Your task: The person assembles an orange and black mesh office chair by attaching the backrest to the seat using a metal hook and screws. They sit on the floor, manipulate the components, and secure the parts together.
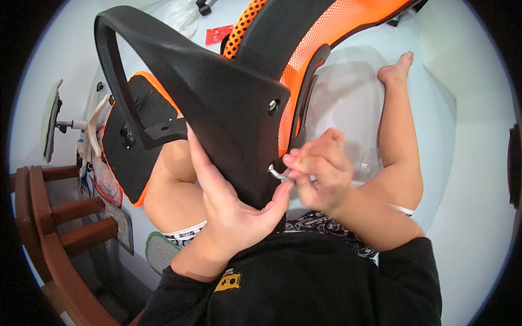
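Note:
A black plastic chair bracket with an armrest loop (212,103) lies across my lap, joined to an orange mesh backrest (307,60). My left hand (231,217) grips the bracket's lower edge, fingers along its side and thumb near the lower bolt hole. At that hole sits the bent end of a silver hex key (279,175). Slightly blurred, my right hand (325,173) is closed on the key, pinching it between thumb and fingers. A silver bolt (272,105) shows in the upper hole. What lies behind the bracket is hidden.
An orange-edged black seat panel (128,141) leans at the left by my leg. Brown wooden furniture (60,228) stands at lower left. A red packet (218,35) and clear plastic wrapping (180,17) lie on the floor at the far side. My legs flank the chair.

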{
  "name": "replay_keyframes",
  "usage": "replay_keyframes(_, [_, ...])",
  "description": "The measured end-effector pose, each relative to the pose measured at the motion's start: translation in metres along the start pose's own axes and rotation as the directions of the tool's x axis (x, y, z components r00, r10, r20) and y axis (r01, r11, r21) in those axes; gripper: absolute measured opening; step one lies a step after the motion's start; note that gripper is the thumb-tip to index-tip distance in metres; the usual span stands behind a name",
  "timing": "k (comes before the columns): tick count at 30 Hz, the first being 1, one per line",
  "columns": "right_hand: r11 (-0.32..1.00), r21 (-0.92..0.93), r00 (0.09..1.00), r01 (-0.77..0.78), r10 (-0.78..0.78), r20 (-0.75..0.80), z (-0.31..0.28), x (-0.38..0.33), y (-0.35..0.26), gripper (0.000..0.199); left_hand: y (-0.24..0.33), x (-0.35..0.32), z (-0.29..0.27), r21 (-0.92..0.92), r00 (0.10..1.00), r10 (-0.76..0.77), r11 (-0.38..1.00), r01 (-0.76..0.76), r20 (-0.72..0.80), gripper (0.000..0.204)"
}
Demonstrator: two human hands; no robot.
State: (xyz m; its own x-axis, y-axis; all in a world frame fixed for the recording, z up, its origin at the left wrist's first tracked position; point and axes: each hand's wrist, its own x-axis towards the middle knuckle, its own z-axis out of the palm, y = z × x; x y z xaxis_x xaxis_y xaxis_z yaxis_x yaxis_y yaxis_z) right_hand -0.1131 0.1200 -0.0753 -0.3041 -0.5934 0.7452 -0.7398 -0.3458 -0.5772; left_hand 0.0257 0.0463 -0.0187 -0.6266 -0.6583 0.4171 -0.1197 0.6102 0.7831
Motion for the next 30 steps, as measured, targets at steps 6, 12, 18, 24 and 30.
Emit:
replay_keyframes(6, [0.962, 0.109, 0.954, -0.251, 0.265, -0.143, 0.022, -0.014, -0.025, 0.021, -0.002, -0.004, 0.002, -0.049, 0.998, -0.057, 0.997, 0.056, -0.026, 0.109])
replay_keyframes(12, [0.982, 0.142, 0.991, -0.125, 0.131, -0.031, 0.005, -0.012, 0.005, 0.021, 0.002, -0.001, 0.002, -0.172, 0.998, -0.068, 0.983, 0.069, 0.017, 0.108])
replay_keyframes(18, [0.966, -0.217, 0.976, 0.14, -0.098, 0.193, -0.034, 0.016, -0.001, 0.016, 0.001, 0.0, 0.0, -0.2, 0.997, -0.079, 0.976, 0.082, 0.025, 0.11])
replay_keyframes(24, [0.906, -0.212, 0.9, 0.366, -0.287, 0.327, -0.044, 0.049, -0.004, 0.015, 0.003, 0.002, 0.001, -0.161, 0.997, -0.071, 0.984, 0.074, 0.022, 0.108])
replay_keyframes(30, [0.831, -0.264, 0.826, 0.489, -0.344, 0.447, -0.05, 0.071, -0.018, 0.011, 0.0, -0.001, 0.001, -0.209, 0.999, -0.048, 0.977, 0.048, 0.007, 0.105])
